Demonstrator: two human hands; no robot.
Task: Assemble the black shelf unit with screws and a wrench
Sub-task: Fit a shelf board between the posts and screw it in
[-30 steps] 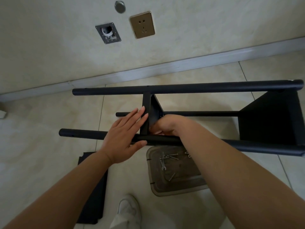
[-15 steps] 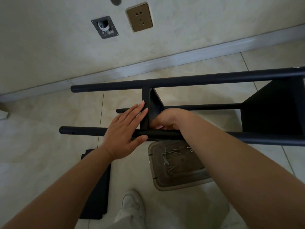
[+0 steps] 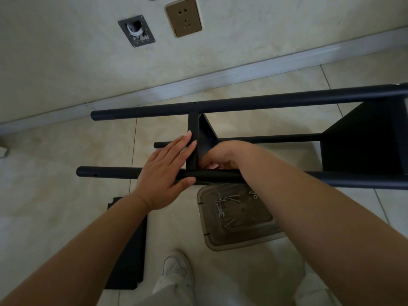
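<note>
Dim, soft indoor light — floor tiles (image 3: 55, 173) brightest toward 9 o'clock, broad shadow at 6. No glare. Wide-angle bend along baseboard (image 3: 220, 76) — slight smear there; black shelf (image 3: 364, 140) detail lost.

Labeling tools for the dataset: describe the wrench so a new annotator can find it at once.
Start at the near black tube of the shelf frame lying on the floor. Just below it, between the arms, sits a clear tray holding loose hardware. The wrench lies at the tray's left side: a small flat silver bar with an open forked end, unlike the thin dark screws beside it.
</note>
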